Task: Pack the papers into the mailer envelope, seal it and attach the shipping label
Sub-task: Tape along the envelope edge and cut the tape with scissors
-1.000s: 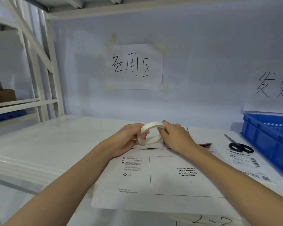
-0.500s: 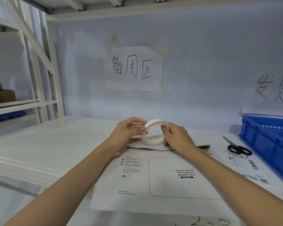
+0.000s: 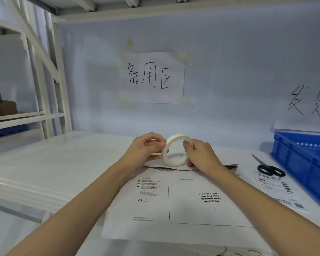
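Observation:
A white mailer envelope [image 3: 183, 206] lies flat on the white table, printed side up, with an empty waybill box on it. Its far flap edge shows brown lining. Above that edge I hold a roll of white tape [image 3: 175, 150] upright. My right hand [image 3: 199, 154] grips the roll's right side, thumb inside the ring. My left hand [image 3: 146, 148] pinches at the roll's left rim, at what seems to be the tape's end. A shipping label [image 3: 277, 187] lies to the right of the envelope. The papers are not visible.
Black-handled scissors [image 3: 270, 169] lie on the label's far end. A blue plastic crate [image 3: 303, 163] stands at the right edge. White shelving [image 3: 35, 89] rises on the left, and handwritten paper signs [image 3: 151, 78] hang on the back wall.
Both hands have lifted the tape roll slightly and turned it more upright. My left fingers shifted from cupping the roll to pinching at its left rim.

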A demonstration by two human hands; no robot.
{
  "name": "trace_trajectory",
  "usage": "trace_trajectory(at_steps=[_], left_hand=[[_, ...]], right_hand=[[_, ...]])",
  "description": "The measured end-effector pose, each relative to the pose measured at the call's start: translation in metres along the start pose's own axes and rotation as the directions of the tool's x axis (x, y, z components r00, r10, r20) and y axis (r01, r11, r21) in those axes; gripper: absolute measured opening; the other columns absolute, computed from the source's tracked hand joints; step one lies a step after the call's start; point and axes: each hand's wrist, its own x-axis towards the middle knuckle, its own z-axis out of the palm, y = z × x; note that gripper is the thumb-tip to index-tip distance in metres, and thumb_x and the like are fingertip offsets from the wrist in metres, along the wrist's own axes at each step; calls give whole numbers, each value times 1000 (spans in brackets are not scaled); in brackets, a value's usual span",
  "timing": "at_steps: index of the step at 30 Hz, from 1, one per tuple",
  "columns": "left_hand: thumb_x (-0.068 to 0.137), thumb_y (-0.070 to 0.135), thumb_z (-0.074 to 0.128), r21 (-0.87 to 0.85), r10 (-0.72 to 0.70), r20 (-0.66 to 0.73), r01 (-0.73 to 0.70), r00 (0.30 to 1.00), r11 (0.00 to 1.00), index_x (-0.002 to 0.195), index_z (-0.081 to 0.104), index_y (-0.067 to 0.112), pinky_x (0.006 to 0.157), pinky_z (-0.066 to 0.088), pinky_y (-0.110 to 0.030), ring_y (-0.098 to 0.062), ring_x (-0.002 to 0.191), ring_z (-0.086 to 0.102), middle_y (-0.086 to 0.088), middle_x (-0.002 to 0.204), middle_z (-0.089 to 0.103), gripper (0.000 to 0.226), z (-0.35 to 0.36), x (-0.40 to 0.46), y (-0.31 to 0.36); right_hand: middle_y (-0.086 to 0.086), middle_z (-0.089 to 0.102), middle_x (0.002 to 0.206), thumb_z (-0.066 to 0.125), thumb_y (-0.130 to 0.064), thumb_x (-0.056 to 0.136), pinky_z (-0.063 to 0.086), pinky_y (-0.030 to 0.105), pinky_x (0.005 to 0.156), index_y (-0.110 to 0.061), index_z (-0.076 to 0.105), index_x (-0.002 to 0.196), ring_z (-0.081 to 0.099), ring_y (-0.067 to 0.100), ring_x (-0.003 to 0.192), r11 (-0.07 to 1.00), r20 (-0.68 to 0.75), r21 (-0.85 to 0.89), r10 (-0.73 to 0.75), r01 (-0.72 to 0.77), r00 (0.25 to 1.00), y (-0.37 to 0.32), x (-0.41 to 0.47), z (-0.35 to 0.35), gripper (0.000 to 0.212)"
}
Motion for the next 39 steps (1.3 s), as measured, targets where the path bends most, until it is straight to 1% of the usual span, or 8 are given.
trace_trajectory(at_steps=[5, 11, 16, 22, 26, 31, 34, 39], left_hand=[[95, 8, 63, 37, 1, -12, 0, 1000, 999, 99, 70, 9, 82, 60, -33, -25, 94, 72, -19, 101, 75, 8, -1, 0, 1], [96, 11, 63, 121, -5, -32, 9, 999, 993, 98, 68, 5, 71, 58, -25, -20, 78, 70, -21, 102, 73, 8, -2, 2, -2], [97, 9, 60, 244, 29, 7, -30, 1000, 969, 94, 67, 6, 72, 58, -27, -16, 69, 64, -5, 82, 68, 8, -7, 6, -10], [103, 18, 50, 507, 83, 14, -79, 996, 859, 89, 60, 16, 61, 51, -20, -5, 65, 56, 3, 86, 57, 17, -6, 8, -14], [107, 21, 37, 656, 95, 59, -110, 994, 746, 97, 51, 14, 72, 51, -30, 4, 66, 52, 3, 87, 53, 19, -6, 9, -21], [108, 19, 31, 657, 111, 76, -133, 991, 742, 99, 47, 10, 73, 50, -29, -11, 79, 49, -3, 92, 51, 20, -4, 8, -20], [108, 20, 32, 651, 149, 81, -166, 985, 741, 97, 48, 12, 81, 48, -33, -9, 84, 51, 2, 94, 50, 21, -3, 7, -19], [108, 20, 36, 535, 184, 5, -158, 983, 830, 103, 51, 5, 78, 47, -11, 5, 82, 55, 4, 98, 54, 23, -3, 4, -13]], right_hand=[[2, 53, 63, 42, -43, 96, 40, 34, 64, -15, 42, 61, 52, 26, 65, 999, -18, -34, 28, -28, 999, -4, 1, -4, 45], [9, 64, 73, 48, -43, 92, 47, 37, 70, -14, 53, 63, 54, 24, 64, 993, 106, -43, 115, -111, 988, -2, 2, -3, 41], [0, 53, 57, 54, -38, 91, 37, 27, 55, -13, 54, 67, 45, 17, 44, 984, 226, 17, 168, -176, 960, -3, 0, -7, 35], [-7, 44, 42, 56, -35, 89, 30, 25, 49, -13, 53, 66, 37, 12, 33, 979, 276, 11, 194, -205, 941, -4, 1, -5, 32], [-6, 45, 44, 56, -36, 91, 31, 24, 48, -13, 53, 67, 39, 12, 36, 979, 301, 15, 190, -203, 935, -5, 1, -5, 33], [-4, 46, 47, 53, -48, 92, 33, 28, 57, -16, 52, 70, 42, 17, 44, 981, 315, -54, 193, -186, 929, -6, 3, -2, 39], [-1, 44, 48, 52, -42, 94, 32, 22, 46, -14, 50, 71, 39, 16, 38, 977, 319, -35, 209, -209, 924, -9, 2, -4, 37], [0, 40, 46, 51, -35, 97, 24, 14, 37, -12, 49, 75, 35, 13, 28, 945, 302, 57, 293, -323, 907, -10, 3, -13, 32]])
